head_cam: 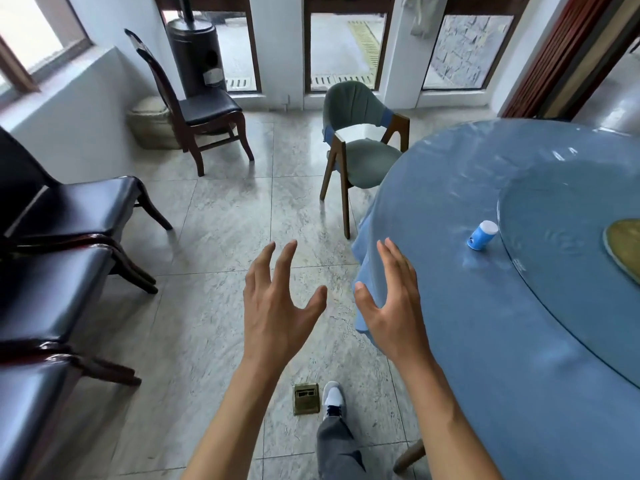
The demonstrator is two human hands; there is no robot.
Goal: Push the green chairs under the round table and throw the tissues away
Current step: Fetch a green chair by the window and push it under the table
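Currently both my left hand (277, 306) and right hand (391, 303) are spread wide, empty. Green chair (360, 140) stands ahead, seat partly under round table (485, 306). Likely light, rigid; grip padded backrest top, push.

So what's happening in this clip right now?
A person stands beside the round table with both hands out in front, fingers spread, holding nothing: the left hand over the floor, the right hand near the table's edge. Ahead, a green chair stands pulled out from the table, not yet pushed under. A small blue and white container lies on the tabletop. No tissues are clearly visible.
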